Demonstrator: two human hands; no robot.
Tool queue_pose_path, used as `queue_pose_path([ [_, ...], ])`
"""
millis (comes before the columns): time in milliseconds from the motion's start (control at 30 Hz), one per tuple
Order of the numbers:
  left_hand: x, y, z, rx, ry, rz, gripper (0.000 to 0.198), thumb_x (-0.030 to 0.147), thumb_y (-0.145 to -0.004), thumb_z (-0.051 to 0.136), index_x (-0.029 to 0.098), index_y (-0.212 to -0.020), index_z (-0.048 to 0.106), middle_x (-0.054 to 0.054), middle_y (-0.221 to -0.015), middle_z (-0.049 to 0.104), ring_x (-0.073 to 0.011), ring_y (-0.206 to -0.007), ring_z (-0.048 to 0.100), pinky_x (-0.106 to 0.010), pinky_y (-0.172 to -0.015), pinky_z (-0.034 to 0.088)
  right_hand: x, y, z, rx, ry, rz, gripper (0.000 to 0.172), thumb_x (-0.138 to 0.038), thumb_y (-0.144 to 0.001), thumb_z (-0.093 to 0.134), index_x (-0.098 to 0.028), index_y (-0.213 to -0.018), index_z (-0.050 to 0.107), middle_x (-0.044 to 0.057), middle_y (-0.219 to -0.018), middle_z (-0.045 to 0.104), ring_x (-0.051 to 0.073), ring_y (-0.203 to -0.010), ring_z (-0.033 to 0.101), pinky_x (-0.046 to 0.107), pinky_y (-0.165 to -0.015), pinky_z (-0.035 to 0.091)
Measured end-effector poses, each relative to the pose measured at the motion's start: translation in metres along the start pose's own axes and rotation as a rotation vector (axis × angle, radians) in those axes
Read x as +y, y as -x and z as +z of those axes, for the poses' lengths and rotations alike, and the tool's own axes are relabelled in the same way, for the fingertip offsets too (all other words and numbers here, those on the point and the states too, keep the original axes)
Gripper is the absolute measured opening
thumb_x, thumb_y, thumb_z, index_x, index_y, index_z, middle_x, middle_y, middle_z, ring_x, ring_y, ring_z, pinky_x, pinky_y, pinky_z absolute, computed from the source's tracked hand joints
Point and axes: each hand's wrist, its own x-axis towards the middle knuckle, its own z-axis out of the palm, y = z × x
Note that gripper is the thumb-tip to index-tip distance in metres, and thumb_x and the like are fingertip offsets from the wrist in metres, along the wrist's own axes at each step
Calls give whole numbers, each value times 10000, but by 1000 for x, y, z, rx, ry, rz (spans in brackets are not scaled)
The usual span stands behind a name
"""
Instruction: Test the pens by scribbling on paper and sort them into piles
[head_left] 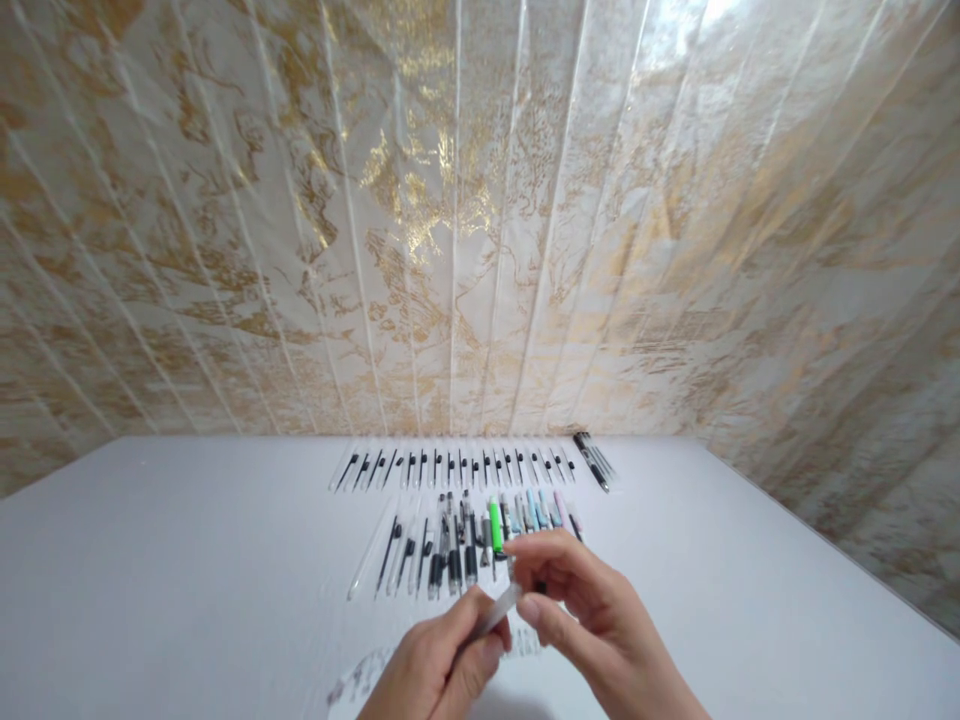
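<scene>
Low in the middle of the head view, my left hand (448, 655) is closed around a slim, greyish translucent pen barrel (496, 612), which slants up to the right. My right hand (581, 600) is at the barrel's upper end, with the index finger raised and curved and the thumb bent toward it. A small black piece (541, 587) shows between its fingers; its kind is unclear. Just beyond my hands is a row of pens and pen parts, including black-gripped pens (453, 560) and a bright green pen (495, 525). My right hand hides part of this row.
Farther back, several clear tubes with black parts (450, 467) lie side by side on the white table (187, 580). A dark pen bundle (592, 462) lies at that row's right end. Paper with dark marks (364, 678) is under my hands. A gold-patterned curtain (420, 220) borders the table's back.
</scene>
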Motion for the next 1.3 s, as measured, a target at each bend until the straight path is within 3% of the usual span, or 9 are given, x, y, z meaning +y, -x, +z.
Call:
queue_pose_path([
  [100, 6, -1, -2, -29, -77, 14, 288, 436, -949, 466, 209, -796, 557, 26, -693, 490, -147, -626, 435, -244, -626, 310, -9, -1, -7, -24, 195, 25, 127, -329, -875, 635, -212, -847, 675, -2, -712, 577, 117, -609, 502, 239, -553, 396],
  [200, 12, -2, -6, -41, -152, -23, 284, 402, -960, 445, 207, -783, 550, 24, -701, 500, -153, -645, 459, -239, -621, 307, -9, -6, -12, 21, 142, 196, 220, -394, -844, 653, -188, -773, 623, -46, -605, 511, 80, -499, 403, 204, -460, 317],
  [400, 10, -2, -8, -62, -226, -111, 298, 420, -979, 403, 215, -802, 527, 37, -680, 465, -155, -632, 436, -238, -598, 302, 6, -14, -20, 11, -174, 460, 327, -453, -786, 710, -159, -753, 570, -81, -572, 488, 15, -385, 230, 150, -347, 140],
  [500, 4, -1, -4, -35, -239, -124, 291, 410, -974, 418, 216, -784, 521, 32, -675, 479, -156, -628, 449, -247, -598, 302, 19, -13, -10, 151, -570, 516, 314, -395, -740, 776, -149, -767, 583, -83, -575, 478, 9, -400, 220, 115, -333, 127],
  [667, -2, -1, -3, -40, -217, -65, 294, 412, -977, 393, 215, -793, 511, 19, -715, 511, -161, -668, 498, -245, -630, 352, 44, 0, 29, 540, -1059, 587, 328, -358, -639, 848, -149, -733, 614, -9, -620, 609, 68, -507, 538, 138, -444, 441],
  [900, -7, -5, -12, -16, -252, 0, 280, 400, -1001, 350, 224, -809, 454, 44, -717, 483, -139, -650, 481, -229, -619, 364, 40, 8, 40, 586, -1049, 581, 311, -221, -470, 900, -128, -696, 709, 81, -747, 732, 204, -781, 710, 276, -783, 572],
  [1000, -7, -5, -13, 18, -253, -4, 287, 402, -1000, 348, 224, -802, 454, 47, -710, 472, -137, -641, 471, -227, -610, 363, 37, 6, 34, 565, -967, 595, 375, -93, -418, 881, -92, -768, 745, 126, -831, 757, 241, -872, 721, 272, -799, 581],
  [1133, -4, -6, -14, 37, -286, -4, 271, 401, -995, 356, 220, -837, 480, 39, -729, 513, -139, -651, 494, -230, -615, 361, 24, -1, 23, 531, -881, 536, 461, -144, -520, 886, -108, -954, 734, 135, -1073, 735, 228, -1020, 691, 227, -778, 593],
  [1300, -8, -6, -15, 45, -345, -13, 269, 399, -993, 355, 222, -830, 476, 28, -744, 540, -150, -677, 528, -236, -633, 371, 10, -7, 13, 408, -802, 510, 534, -232, -601, 890, -99, -1070, 670, 123, -1038, 734, 177, -920, 715, 170, -641, 593],
])
